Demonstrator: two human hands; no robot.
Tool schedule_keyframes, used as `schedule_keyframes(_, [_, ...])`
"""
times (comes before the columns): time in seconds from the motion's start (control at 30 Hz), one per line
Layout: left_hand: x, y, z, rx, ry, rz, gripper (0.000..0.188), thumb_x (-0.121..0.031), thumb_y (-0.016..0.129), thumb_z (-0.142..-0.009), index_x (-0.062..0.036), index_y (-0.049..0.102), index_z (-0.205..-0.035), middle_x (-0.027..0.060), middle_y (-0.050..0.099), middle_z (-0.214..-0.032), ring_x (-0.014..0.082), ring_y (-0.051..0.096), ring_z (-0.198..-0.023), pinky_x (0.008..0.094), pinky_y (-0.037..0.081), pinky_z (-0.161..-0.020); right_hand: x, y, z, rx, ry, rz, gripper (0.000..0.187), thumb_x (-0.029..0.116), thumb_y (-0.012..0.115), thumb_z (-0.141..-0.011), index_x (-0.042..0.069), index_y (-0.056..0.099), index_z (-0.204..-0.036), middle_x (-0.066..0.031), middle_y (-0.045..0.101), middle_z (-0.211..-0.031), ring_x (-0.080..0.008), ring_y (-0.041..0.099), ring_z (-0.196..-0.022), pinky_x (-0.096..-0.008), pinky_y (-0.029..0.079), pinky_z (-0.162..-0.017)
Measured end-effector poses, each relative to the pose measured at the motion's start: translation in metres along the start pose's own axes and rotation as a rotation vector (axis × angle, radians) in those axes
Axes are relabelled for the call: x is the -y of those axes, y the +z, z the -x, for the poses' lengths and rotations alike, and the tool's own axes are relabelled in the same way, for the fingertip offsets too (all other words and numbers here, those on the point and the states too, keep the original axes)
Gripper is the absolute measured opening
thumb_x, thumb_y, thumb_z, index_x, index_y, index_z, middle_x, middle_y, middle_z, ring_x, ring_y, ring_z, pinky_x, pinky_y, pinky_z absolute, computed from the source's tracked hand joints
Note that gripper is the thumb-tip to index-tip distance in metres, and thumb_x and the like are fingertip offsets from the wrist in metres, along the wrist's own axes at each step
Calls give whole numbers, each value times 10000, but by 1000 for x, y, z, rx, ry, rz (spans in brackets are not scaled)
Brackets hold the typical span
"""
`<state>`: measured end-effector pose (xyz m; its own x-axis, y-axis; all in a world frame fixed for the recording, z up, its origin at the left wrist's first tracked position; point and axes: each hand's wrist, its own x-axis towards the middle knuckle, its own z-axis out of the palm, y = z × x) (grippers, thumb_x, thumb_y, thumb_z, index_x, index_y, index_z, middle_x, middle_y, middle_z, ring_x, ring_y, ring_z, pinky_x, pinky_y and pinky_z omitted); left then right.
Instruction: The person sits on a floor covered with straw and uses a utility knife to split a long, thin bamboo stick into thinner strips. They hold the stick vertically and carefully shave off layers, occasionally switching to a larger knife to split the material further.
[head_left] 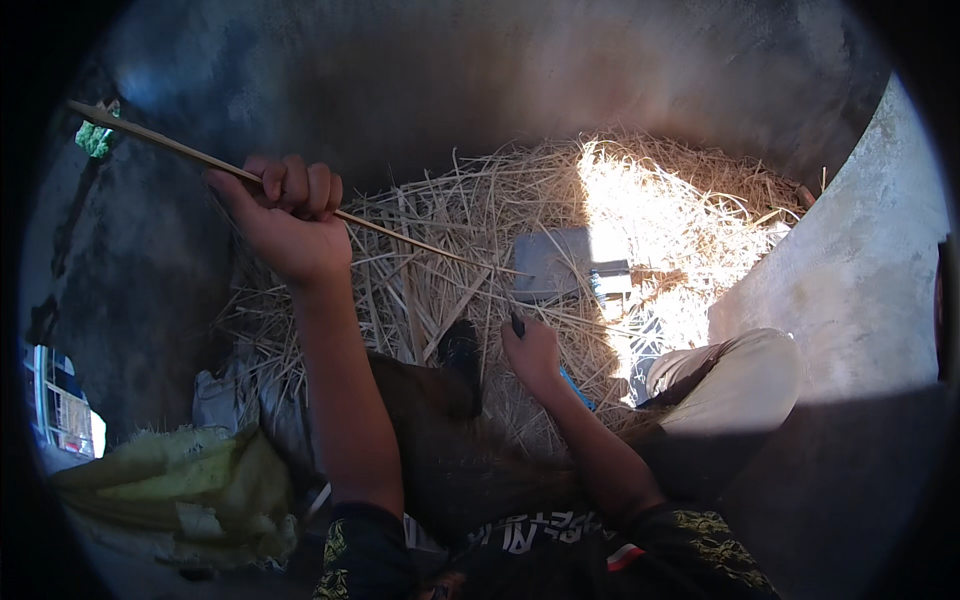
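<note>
My left hand [292,235], raised at the left, is closed round a long thin bamboo strip [405,238]. The strip slants from the upper left, where it looks wider, down to a narrow tip over a flat grey block [548,262]. Below that block my right hand [532,358] is curled closed round a dark tool [517,324]. Only a short black end of it shows above my fingers; its kind is hidden. My two hands are well apart, and the tool does not touch the strip.
Pale shavings and strips [420,285] are heaped between my legs and a curved grey wall [450,80]. A yellow-green sack [190,480] lies at the lower left. My bent knee [745,375] and a light wall [850,250] bound the right. Bright sun falls across the heap.
</note>
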<state>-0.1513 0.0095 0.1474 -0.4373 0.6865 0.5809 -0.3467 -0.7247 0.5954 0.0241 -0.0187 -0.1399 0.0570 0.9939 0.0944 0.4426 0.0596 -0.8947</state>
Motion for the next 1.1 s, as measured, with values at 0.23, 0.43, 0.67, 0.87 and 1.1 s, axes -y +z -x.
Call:
schedule_keyframes(0.23, [-1, 3, -1, 4, 16, -56, 585, -651, 354, -996, -146, 355, -702, -47, 189, -533, 99, 123, -457, 293, 135, -461, -1, 11, 3, 75, 65, -107, 358, 322, 605, -882, -29, 667, -845, -248, 640, -707, -425, 660, -728, -500, 503, -691])
schedule_keyframes(0.43, [0, -2, -3, 20, 17, -41, 583, -645, 347, -1001, -143, 355, -704, -45, 190, -533, 103, 129, -452, 296, 140, -459, -53, 15, -1, 264, 447, 92, 450, 388, 591, -864, -51, 679, -912, -267, 678, -837, -427, 678, -832, -515, 509, -782])
schedule_keyframes(0.67, [0, -1, -2, 32, 27, -43, 564, -613, 351, -1013, -146, 374, -699, -43, 201, -537, 97, 144, -466, 280, 151, -459, -84, 5, -3, 187, 436, 331, 474, 411, 573, -878, -33, 681, -1000, -271, 680, -1028, -444, 654, -971, -533, 501, -842])
schedule_keyframes(0.87, [0, -3, -2, 23, 24, -52, 575, -632, 354, -1004, -141, 372, -705, -43, 194, -542, 103, 140, -466, 286, 150, -465, -118, -11, 14, 162, 784, 472, 385, 313, 606, -901, 2, 671, -1119, -240, 659, -1155, -404, 636, -1102, -499, 519, -899])
schedule_keyframes(1.1, [-2, -5, -2, 33, 5, -23, 558, -607, 353, -1012, -137, 390, -713, -37, 208, -547, 105, 159, -478, 282, 156, -474, -144, 6, 43, 369, 683, 782, 328, 226, 623, -891, 53, 685, -1163, -158, 644, -1257, -348, 581, -1236, -477, 492, -964])
